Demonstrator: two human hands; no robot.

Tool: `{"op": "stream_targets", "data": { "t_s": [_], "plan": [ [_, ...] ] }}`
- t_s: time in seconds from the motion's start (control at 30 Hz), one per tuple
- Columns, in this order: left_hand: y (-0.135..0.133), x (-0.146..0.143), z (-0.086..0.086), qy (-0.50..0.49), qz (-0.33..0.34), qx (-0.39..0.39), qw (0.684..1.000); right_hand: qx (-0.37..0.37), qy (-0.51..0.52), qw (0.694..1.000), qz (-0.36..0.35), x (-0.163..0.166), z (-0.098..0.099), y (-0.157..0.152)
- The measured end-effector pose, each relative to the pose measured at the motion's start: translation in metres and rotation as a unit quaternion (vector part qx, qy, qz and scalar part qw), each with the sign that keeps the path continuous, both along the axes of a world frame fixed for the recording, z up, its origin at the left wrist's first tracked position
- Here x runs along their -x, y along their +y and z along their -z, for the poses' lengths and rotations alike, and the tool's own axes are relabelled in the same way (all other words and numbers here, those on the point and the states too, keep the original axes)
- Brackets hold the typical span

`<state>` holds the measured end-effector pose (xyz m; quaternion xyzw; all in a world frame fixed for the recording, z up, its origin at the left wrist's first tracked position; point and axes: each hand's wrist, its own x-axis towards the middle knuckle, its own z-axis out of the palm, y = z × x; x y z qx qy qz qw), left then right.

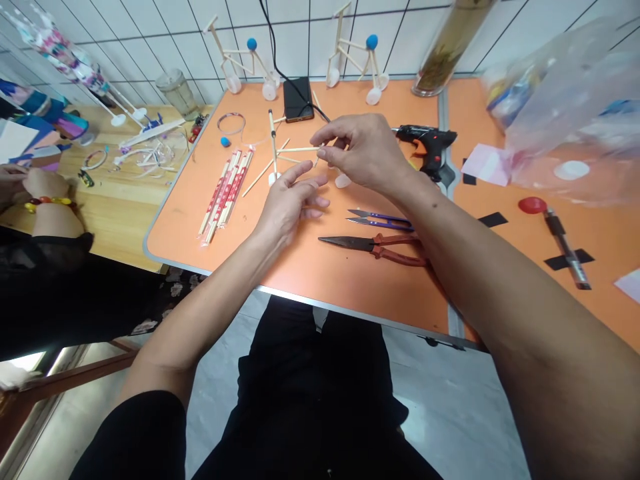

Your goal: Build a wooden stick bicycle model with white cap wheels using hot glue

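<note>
A small tricycle model made of wooden sticks (pixel 296 149) stands on the orange table, with a taller upright stick at its left and white round wheels. My right hand (pixel 367 152) pinches the model's right end between thumb and forefinger. My left hand (pixel 291 203) is open just in front of it, fingers apart and curving under its near side. Whether those fingers touch the sticks, I cannot tell. A loose stick (pixel 257 179) lies left of the model. Closer to me are purple-handled thread snips (pixel 380 219) and red-handled long-nose pliers (pixel 373 247), partly behind my right forearm.
Packaged chopsticks (pixel 226 193) lie at left, near a blue ball (pixel 225 142). Two finished-looking stick tricycles (pixel 250 63) stand along the wall beside a phone (pixel 299 99). A black glue gun (pixel 429 143) and a marker (pixel 567 247) are at right. Another person's hand (pixel 43 183) is at far left.
</note>
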<state>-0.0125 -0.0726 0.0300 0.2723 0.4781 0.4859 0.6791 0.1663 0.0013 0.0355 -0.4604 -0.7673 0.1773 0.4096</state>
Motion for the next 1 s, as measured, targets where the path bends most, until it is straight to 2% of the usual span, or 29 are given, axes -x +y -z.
{"op": "stream_targets", "data": {
  "t_s": [0.13,0.47,0.7,1.0],
  "plan": [
    [0.003,-0.006,0.007,0.011,-0.03,0.012,0.999,-0.004,0.01,1.0,-0.011,0.0,0.003,0.002],
    [0.022,-0.033,0.012,-0.096,-0.096,0.077,0.988,-0.001,0.012,1.0,-0.014,0.0,0.007,0.007],
    [0.041,-0.036,0.02,-0.124,-0.116,0.058,0.984,0.002,0.005,1.0,-0.014,0.0,0.005,0.004],
    [0.043,-0.037,0.022,-0.138,-0.125,0.047,0.981,0.005,0.0,1.0,-0.012,-0.003,0.007,0.005]
  ]
}}
